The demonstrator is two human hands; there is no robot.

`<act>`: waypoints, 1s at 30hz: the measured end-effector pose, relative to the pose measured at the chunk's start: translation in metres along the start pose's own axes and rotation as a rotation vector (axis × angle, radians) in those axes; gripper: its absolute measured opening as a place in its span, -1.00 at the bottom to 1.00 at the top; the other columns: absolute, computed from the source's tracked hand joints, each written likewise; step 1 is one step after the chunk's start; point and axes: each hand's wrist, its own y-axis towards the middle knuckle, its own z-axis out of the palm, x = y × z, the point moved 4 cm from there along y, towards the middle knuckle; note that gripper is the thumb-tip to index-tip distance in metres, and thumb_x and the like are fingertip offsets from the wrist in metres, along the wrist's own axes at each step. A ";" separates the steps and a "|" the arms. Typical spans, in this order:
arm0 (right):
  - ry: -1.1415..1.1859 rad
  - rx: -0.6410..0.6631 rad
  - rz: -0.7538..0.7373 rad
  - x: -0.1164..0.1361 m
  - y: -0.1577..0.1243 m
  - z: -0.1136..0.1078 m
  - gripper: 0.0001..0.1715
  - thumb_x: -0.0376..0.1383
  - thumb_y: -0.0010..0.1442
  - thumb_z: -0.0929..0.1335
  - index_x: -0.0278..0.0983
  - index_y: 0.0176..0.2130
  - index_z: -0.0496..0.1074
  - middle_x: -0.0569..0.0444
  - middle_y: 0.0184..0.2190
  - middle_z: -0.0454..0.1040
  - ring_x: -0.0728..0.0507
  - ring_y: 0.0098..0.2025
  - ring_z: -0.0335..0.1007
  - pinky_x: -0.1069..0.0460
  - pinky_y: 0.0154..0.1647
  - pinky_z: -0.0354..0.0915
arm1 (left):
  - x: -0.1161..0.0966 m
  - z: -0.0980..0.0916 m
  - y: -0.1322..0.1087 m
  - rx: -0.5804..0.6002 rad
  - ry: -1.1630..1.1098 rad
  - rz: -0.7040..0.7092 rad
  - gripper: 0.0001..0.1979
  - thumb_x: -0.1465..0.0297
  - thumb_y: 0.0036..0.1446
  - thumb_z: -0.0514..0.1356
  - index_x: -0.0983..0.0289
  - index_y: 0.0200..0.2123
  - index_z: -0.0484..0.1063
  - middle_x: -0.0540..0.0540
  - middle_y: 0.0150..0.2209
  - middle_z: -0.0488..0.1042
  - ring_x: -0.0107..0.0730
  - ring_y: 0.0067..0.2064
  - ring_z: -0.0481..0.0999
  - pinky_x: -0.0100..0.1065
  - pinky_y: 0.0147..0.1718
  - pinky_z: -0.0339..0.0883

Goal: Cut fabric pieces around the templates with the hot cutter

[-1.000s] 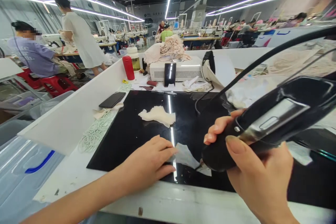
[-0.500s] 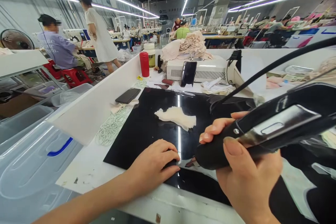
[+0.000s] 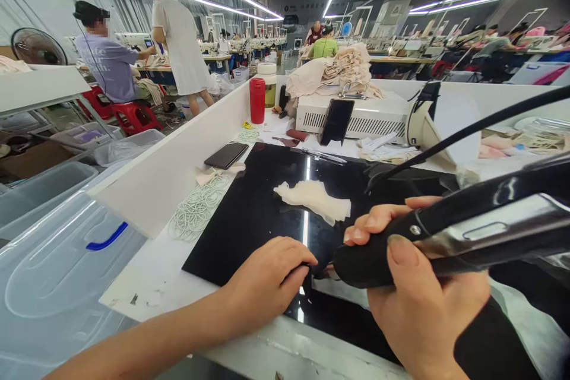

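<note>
Closed gap between curled, bare left hand and black, silver-panelled handheld tool, gripped in right hand. Saw translucent whitish sheet by tool's rounded nose, on glossy black board; could not tell any left-finger pinch. Judged two-handed work at nose.

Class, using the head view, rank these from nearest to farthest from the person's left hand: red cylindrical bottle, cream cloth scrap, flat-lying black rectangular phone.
1. Cream cloth scrap: just ahead of the left hand, slightly rightward.
2. Flat-lying black rectangular phone: farther ahead, on the left.
3. Red cylindrical bottle: farthest, standing upright beyond the phone.
</note>
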 end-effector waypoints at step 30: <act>-0.036 -0.254 0.089 0.035 0.019 -0.034 -0.56 -0.28 -0.11 0.54 -0.16 -0.19 0.44 0.17 -0.48 0.47 -0.11 -0.49 0.37 -0.04 -0.50 0.43 | -0.010 0.000 0.006 0.212 0.202 0.342 -0.69 0.63 0.32 0.04 0.29 -0.02 0.50 0.17 0.06 0.49 -0.26 0.08 0.47 -0.17 0.21 0.30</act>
